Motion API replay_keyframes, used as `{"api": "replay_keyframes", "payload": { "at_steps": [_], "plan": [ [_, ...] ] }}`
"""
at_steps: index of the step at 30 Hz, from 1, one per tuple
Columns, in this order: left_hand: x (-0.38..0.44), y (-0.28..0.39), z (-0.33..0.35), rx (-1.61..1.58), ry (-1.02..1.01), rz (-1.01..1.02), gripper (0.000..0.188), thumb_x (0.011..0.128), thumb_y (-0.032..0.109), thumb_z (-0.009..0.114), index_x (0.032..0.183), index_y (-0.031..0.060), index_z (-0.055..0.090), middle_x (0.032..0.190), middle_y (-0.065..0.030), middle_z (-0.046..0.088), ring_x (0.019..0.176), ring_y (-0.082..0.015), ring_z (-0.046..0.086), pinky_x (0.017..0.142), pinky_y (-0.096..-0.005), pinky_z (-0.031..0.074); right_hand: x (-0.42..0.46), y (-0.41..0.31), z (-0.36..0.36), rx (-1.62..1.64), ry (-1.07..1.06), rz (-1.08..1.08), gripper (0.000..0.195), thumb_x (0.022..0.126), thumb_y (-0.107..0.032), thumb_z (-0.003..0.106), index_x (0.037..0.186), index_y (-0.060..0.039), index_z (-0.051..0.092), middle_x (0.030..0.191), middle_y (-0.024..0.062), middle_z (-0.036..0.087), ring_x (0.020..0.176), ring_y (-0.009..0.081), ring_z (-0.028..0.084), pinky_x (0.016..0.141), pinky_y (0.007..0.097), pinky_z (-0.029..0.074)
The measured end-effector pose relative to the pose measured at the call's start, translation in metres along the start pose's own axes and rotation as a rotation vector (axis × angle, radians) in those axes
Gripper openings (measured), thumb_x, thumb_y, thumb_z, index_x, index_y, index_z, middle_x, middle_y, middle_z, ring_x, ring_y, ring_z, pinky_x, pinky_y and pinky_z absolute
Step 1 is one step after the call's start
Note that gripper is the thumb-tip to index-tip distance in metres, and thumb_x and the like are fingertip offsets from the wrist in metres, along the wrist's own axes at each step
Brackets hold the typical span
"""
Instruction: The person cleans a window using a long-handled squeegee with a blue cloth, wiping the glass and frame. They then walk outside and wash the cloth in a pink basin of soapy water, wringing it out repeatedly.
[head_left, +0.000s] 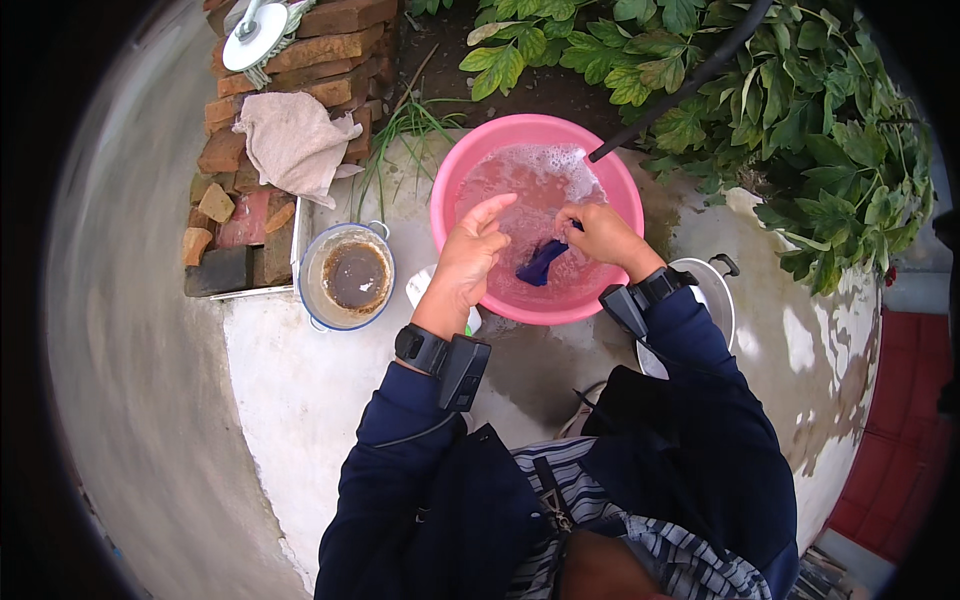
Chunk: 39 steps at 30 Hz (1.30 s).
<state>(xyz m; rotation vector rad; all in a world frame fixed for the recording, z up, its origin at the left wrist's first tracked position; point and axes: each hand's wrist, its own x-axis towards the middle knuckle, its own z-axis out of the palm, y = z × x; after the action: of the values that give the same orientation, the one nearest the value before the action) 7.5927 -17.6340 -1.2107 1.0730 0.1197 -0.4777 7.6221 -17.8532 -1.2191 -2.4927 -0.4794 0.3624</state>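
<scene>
A pink plastic basin (444, 199) stands on the concrete before me, holding soapy water with white suds (577, 165). My right hand (604, 234) is over the basin's right side, its fingers pinching a dark blue cloth (541, 262) that hangs down to the water. Above the basin's left rim is my left hand (474, 251), index finger stretched out and the others loosely bent, with nothing seen in it. Below that hand, a white container (421, 283) with a bit of green is mostly hidden by my wrist.
A blue-rimmed enamel pot (309, 262) with murky liquid stands to the left. Stacked bricks (225, 154) carry a beige rag (292, 139) and a mop head (255, 37). A metal pan (718, 296) is partly behind my right forearm. A dark pole (675, 94) reaches the basin's rim beside leafy plants (810, 142).
</scene>
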Motion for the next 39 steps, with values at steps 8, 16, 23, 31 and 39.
{"api": "replay_keyframes", "payload": {
  "at_steps": [8,16,23,31,39],
  "plan": [
    [0.031,-0.068,0.040,0.648,0.182,0.367,0.052,0.076,-0.007,0.054,0.125,0.0052,0.042,0.118,-0.0121,0.048,0.106,-0.0215,0.049,0.086,-0.0315,0.043,-0.064,-0.085,-0.078,0.722,0.370,-0.035,0.012,0.082,-0.004,0.046,0.087,-0.0015,0.057,0.079,0.0014,0.059,0.072,0.0107,0.053,0.068,0.0242,0.043],
    [0.025,-0.057,0.067,-0.345,0.093,0.119,0.049,0.078,-0.013,0.043,0.123,0.0063,0.037,0.112,-0.0123,0.050,0.098,-0.0229,0.055,0.079,-0.0343,0.051,-0.060,-0.020,0.019,1.792,0.433,0.708,0.028,0.089,-0.027,0.050,0.105,-0.0043,0.056,0.104,0.0038,0.056,0.090,0.0124,0.054,0.078,0.0245,0.043],
    [0.015,-0.071,0.075,-0.098,-0.105,-0.087,0.061,0.081,0.003,0.045,0.137,0.0163,0.023,0.126,-0.0104,0.040,0.110,-0.0257,0.047,0.087,-0.0476,0.042,-0.030,0.002,0.031,1.059,0.834,0.445,0.015,0.079,-0.016,0.065,0.090,-0.0063,0.061,0.089,0.0066,0.062,0.081,0.0191,0.060,0.071,0.0294,0.047],
    [0.038,-0.059,0.056,-0.433,-0.079,-0.238,0.059,0.085,0.048,0.052,0.130,0.0166,0.033,0.121,-0.0099,0.045,0.107,-0.0230,0.049,0.084,-0.0453,0.043,-0.045,-0.051,0.029,0.323,0.864,0.058,0.017,0.075,-0.017,0.065,0.088,-0.0052,0.060,0.085,0.0151,0.059,0.081,0.0336,0.057,0.069,0.0388,0.046],
    [0.045,-0.092,0.067,-0.376,0.144,-0.140,0.026,0.091,0.032,0.049,0.099,0.0074,0.052,0.093,-0.0066,0.058,0.082,-0.0185,0.059,0.072,-0.0334,0.050,-0.036,-0.014,0.054,0.997,0.672,0.178,0.023,0.087,-0.022,0.053,0.085,0.0001,0.059,0.067,0.0060,0.057,0.064,0.0107,0.051,0.059,0.0272,0.042]
  ]
}}
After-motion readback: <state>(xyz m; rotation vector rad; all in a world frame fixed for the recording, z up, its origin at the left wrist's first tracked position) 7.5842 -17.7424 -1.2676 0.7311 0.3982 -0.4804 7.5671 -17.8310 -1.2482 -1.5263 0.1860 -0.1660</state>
